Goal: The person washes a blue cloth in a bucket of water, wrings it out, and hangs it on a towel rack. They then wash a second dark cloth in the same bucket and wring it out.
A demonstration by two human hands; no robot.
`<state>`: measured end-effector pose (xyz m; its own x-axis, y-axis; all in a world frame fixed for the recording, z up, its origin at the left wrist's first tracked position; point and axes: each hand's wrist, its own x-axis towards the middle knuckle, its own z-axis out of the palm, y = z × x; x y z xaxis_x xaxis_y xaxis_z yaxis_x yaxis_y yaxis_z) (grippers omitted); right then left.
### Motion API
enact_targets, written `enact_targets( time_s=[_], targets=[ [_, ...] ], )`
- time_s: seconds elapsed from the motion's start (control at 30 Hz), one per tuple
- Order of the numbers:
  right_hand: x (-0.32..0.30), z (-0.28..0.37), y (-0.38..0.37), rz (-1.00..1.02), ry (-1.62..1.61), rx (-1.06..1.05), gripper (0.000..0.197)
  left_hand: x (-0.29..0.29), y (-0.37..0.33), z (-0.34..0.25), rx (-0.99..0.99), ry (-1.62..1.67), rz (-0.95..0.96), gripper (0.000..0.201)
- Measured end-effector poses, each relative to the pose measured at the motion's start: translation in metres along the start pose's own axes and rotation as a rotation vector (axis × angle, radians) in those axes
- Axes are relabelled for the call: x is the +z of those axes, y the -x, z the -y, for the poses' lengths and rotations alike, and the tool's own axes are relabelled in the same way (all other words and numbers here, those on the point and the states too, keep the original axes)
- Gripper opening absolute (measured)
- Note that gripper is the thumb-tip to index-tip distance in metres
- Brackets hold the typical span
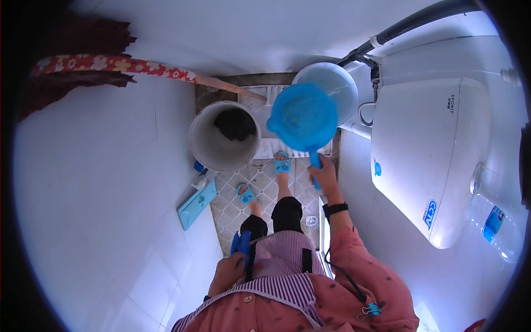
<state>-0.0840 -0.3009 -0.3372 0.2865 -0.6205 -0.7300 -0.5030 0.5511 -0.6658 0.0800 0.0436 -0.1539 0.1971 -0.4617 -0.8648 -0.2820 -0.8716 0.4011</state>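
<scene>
My right hand (326, 176) is closed round the handle of a blue plastic water dipper (304, 117). The dipper is held out in front of me, its bowl overlapping the view of a pale bucket (344, 91) behind it; what looks like water shows in the bowl. My left hand (228, 272) stays low by my waist, its fingers round a blue thing (241, 243) that looks like a cloth or glove; its exact kind is unclear. Left of the dipper stands a white bucket (197, 137) with a dark, soft-looking heap (235, 123) inside.
A ridged white squat toilet (268, 148) lies partly under the buckets. From the left wall slants a pole (221, 86) with red flowered wrapping. On the right wall hang a white cistern (423, 149) and a plastic bottle (503, 235). A turquoise box (197, 205) sits against the left wall.
</scene>
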Motion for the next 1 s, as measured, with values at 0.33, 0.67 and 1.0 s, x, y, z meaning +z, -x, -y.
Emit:
enact_targets(
  time_s=[0.33, 0.67, 1.0],
  targets=[
    [0.161, -0.012, 0.051, 0.771, -0.613, 0.421, 0.03, -0.003, 0.016, 0.012, -0.036, 0.061, -0.011, 0.026],
    [0.227, -0.02, 0.068, 1.289, -1.499, 0.754, 0.057, -0.007, 0.022, 0.009, -0.132, 0.078, 0.034, 0.027],
    [0.08, 0.022, 0.07, 0.583, -0.695, 0.131, 0.05, -0.005, 0.01, 0.011, -0.073, 0.017, 0.016, 0.03]
  ],
)
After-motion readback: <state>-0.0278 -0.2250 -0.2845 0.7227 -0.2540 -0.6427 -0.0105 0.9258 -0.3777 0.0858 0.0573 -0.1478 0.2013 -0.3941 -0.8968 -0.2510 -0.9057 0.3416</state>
